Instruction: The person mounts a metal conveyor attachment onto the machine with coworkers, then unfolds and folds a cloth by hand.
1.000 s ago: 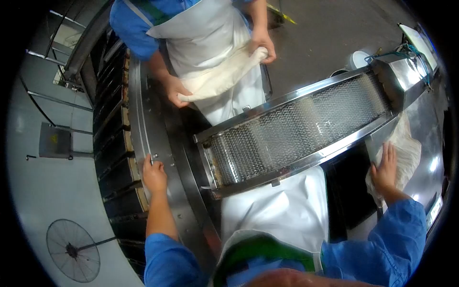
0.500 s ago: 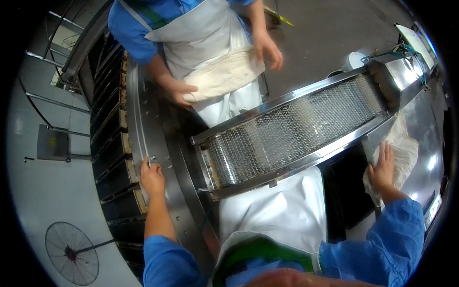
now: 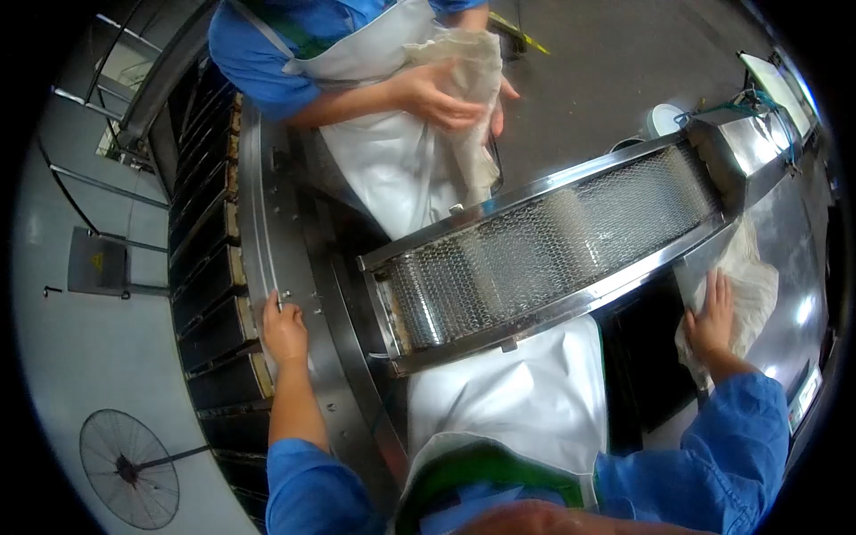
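Plainly, two cloths are in view, one at each side of the single mesh conveyor. The near cloth lies rumpled on the one steel table at the right, by the conveyor's far end. On it rests the right hand, palm down and flat, its four fingers extended and close together, pinching nothing. The left hand is at the long steel rail, its fingers at the edge beside a small bolt; whether they pinch anything there I cannot tell.

Across the conveyor stands one co-worker, both hands at the second cloth — one hand in front of it, the other partly hidden behind. Two white aprons show, one on each person. Beyond the rail runs a row of dark trays, too crowded to count surely.

At the left there are one wire-caged fan and one grey box with one yellow mark; near the conveyor's upper end — one white round container.
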Demonstrator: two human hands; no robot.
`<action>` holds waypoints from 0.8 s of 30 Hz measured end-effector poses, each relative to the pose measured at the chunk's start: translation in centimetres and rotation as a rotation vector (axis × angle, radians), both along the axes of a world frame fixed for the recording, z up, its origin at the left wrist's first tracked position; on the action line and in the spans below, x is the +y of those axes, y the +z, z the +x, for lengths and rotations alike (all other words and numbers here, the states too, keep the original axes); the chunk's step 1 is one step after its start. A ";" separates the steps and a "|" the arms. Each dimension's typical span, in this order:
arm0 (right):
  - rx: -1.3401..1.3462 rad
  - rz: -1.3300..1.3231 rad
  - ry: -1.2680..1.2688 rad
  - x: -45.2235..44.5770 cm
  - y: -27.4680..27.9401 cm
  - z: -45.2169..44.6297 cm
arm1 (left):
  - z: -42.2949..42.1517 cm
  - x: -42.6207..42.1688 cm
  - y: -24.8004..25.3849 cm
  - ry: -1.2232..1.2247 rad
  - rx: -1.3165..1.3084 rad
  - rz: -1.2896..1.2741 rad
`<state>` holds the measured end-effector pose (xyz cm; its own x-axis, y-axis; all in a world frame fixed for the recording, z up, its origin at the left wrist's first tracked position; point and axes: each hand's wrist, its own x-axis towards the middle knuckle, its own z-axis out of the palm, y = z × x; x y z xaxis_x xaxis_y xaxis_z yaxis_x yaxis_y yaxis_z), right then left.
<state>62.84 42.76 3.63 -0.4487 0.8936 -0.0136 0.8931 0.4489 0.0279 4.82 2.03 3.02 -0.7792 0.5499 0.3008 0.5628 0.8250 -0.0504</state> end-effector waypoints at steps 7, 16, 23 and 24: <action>0.007 0.011 0.029 0.1 -0.2 0.2 | -0.2 -0.2 -0.3 -0.006 -0.012 0.009; -0.010 0.019 0.030 0.2 -0.2 0.1 | -0.1 -0.1 -0.3 -0.020 0.025 0.020; -0.018 0.017 0.026 0.2 -0.1 0.0 | 0.0 0.1 0.0 -0.007 -0.003 0.012; -0.015 0.018 0.026 0.2 -0.1 0.1 | -0.1 0.0 0.0 -0.013 0.000 0.009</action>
<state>62.89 42.92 3.54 -0.4721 0.8816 -0.0050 0.8804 0.4717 0.0493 4.77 2.07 3.01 -0.7721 0.5572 0.3057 0.5732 0.8182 -0.0435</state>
